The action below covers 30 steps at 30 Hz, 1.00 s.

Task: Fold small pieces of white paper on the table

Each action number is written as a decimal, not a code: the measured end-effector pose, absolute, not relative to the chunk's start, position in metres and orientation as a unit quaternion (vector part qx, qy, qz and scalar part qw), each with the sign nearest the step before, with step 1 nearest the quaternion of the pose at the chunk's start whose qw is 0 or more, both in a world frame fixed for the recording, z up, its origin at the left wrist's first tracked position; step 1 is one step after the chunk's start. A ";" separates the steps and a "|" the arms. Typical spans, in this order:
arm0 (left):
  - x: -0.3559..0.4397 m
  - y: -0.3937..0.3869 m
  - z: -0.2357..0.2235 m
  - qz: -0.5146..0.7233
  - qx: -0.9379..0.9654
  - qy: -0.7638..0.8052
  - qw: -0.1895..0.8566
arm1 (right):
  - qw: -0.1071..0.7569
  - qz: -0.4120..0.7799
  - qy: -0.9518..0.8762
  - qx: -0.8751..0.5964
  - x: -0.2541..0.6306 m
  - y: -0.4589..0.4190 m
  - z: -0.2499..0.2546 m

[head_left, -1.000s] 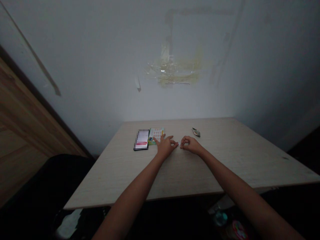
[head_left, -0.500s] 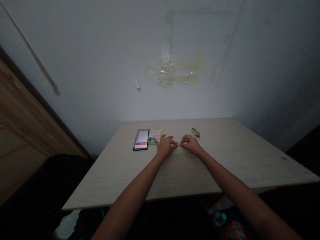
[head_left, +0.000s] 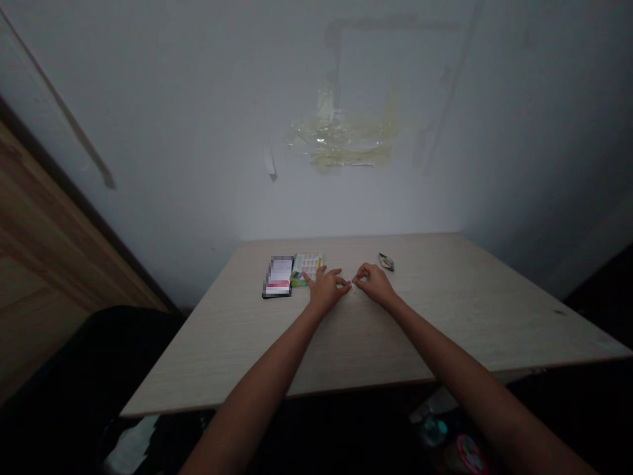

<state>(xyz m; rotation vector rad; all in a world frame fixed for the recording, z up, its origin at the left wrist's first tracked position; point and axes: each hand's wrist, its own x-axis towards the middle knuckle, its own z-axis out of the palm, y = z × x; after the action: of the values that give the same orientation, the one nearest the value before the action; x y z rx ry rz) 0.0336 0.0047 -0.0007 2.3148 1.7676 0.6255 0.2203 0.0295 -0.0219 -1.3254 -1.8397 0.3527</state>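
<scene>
Over the middle of the pale wooden table (head_left: 277,356), my left hand (head_left: 326,288) pinches with thumb and forefinger while its other fingers spread out. Facing it, my right hand (head_left: 374,284) is closed in a pinch, its fingertips almost touching the left ones. A tiny whitish thing (head_left: 353,285) shows between the two pinches, too small to name. Under the spread left fingers lies a printed card or booklet (head_left: 307,262), green at its edge. Left of that is a phone (head_left: 279,276) with a lit, blurred screen. A small crumpled packet (head_left: 386,262) lies beyond my right hand.
A whitewashed wall with peeling clear tape (head_left: 351,142) rises behind the table. Wooden boards (head_left: 30,224) lean at the left, near a dark chair-like shape (head_left: 119,349). Below the table's front edge at right are a bluish clear object (head_left: 435,430) and a red-rimmed round thing (head_left: 469,454).
My right hand has shifted slightly left and up, its fingertips drawing closer to the left pinch and then lifting a little. My left hand stays nearly still.
</scene>
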 end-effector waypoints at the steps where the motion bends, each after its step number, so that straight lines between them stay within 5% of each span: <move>1: 0.034 0.005 -0.001 0.209 0.775 0.591 0.081 | 0.411 0.139 -0.730 -0.528 0.220 0.031 -0.022; 15: 0.032 0.006 0.000 0.208 0.776 0.589 0.082 | 0.427 0.116 -0.700 -0.561 0.216 0.039 -0.026; 24: 0.033 0.004 -0.001 0.205 0.777 0.592 0.069 | 0.503 0.265 -0.656 -0.496 0.221 0.040 -0.028; 30: 0.033 0.004 -0.003 0.216 0.777 0.588 0.064 | 0.477 0.295 -0.676 -0.477 0.221 0.042 -0.033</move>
<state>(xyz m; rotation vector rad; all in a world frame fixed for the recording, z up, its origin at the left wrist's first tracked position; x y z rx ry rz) 0.0328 0.0043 -0.0029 2.3458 1.7763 0.6509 0.2215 0.0422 -0.0327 -1.1666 -1.6527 0.7212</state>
